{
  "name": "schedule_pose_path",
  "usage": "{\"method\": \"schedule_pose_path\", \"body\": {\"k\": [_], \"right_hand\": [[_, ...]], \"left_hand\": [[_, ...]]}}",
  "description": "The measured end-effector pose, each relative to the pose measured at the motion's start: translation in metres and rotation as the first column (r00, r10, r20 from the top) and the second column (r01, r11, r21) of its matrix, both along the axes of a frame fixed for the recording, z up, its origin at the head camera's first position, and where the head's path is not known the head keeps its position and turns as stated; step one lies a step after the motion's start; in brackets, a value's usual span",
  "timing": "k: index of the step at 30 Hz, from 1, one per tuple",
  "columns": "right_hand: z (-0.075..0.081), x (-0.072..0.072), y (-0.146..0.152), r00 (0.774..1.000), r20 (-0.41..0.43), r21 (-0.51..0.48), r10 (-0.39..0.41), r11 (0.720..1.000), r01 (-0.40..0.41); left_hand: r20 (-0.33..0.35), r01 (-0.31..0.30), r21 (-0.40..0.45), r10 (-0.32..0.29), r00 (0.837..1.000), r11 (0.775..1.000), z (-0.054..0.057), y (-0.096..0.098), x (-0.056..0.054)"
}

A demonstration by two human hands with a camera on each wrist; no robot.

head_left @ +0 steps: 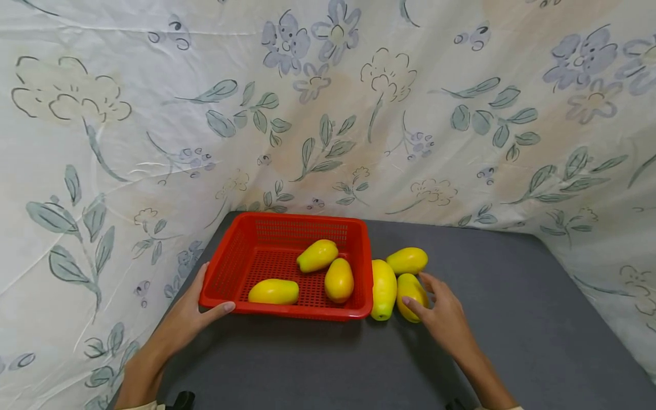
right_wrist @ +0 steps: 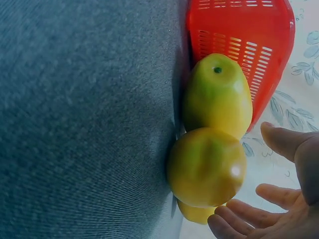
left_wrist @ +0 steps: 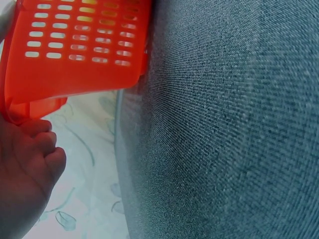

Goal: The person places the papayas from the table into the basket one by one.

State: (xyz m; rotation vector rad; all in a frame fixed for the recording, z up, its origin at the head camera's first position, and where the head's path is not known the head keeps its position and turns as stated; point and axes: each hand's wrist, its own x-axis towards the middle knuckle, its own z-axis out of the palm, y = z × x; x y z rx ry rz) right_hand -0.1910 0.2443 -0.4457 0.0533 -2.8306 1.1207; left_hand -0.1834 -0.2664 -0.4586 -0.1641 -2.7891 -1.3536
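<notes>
My left hand (head_left: 187, 319) grips the left front corner of a red plastic basket (head_left: 287, 310), thumb on the front rim and fingers along the outer left side. Inside the basket lie three yellow papayas: one at the front left (head_left: 274, 291), one toward the back (head_left: 318, 255) and one at the right (head_left: 339, 281). My right hand (head_left: 443, 313) hovers with spread fingers around the nearest loose papaya (right_wrist: 207, 167), thumb overlapping it in the head view. Against the basket's right side lies a longer greenish-yellow papaya (right_wrist: 218, 99). A third loose papaya (head_left: 408, 261) lies behind.
A dark grey cloth-covered table (head_left: 318, 364) bears everything. Behind and to the left hangs a pale floral curtain (head_left: 328, 114), close to the basket's back and to the table's edges. The loose papayas are bunched between the basket and my right hand.
</notes>
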Motion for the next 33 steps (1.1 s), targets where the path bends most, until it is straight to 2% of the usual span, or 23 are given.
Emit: {"method": "schedule_pose_path", "body": {"k": [10, 19, 33], "right_hand": [[-0.008, -0.006, 0.002, 0.998, 0.062, 0.046, -0.004, 0.999, 0.001], [-0.019, -0.011, 0.003, 0.999, 0.051, 0.07, 0.007, 0.997, -0.011], [-0.025, -0.017, 0.011, 0.999, 0.036, 0.071, 0.009, 0.997, -0.012]], "left_hand": [[-0.015, -0.002, -0.003, 0.002, 1.0, 1.0, -0.001, 0.0, -0.001], [0.007, -0.005, -0.015, 0.005, 1.0, 1.0, 0.001, 0.001, 0.0], [-0.024, -0.005, 0.0, 0.005, 1.0, 1.0, -0.002, 0.008, 0.002]]}}
